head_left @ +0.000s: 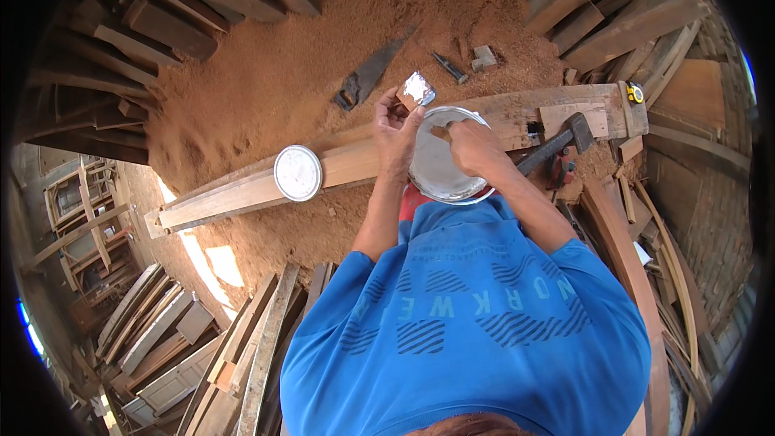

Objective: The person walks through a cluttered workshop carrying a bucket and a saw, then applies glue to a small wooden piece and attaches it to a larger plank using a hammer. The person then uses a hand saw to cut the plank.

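Observation:
My left hand (394,127) pinches a small wooden block (408,102) whose top is smeared with a bright white, shiny layer. Beside it, an open round tub (442,168) with a pale inside stands close against my body. My right hand (478,149) reaches over the tub's right side, fingers closed; what they hold inside the rim is too small to make out. To the left, a round white lid (298,173) lies on a long wooden beam (355,163).
Beyond the beam, a handsaw (373,73), a chisel-like tool (449,68) and a grey angular block (484,58) lie on sawdust (266,81). A hammer (565,142) and a yellow tape measure (635,94) rest toward the right. Stacked planks (634,28) surround the work area.

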`<action>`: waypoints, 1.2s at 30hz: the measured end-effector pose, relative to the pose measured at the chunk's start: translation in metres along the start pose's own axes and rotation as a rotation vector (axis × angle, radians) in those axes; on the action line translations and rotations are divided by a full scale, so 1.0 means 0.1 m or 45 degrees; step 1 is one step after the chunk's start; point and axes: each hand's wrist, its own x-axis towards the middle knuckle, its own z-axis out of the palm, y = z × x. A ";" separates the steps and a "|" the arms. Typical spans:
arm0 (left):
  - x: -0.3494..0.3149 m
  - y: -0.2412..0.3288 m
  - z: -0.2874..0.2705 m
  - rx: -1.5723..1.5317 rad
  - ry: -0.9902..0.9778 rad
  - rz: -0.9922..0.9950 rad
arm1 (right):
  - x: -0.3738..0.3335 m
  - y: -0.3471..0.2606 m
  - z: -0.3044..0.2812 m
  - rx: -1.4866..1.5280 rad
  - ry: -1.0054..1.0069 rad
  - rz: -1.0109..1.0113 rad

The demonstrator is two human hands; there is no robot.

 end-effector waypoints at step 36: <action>0.01 0.07 0.01 0.143 0.006 -0.053 | -0.11 2.37 0.61 0.912 0.156 1.046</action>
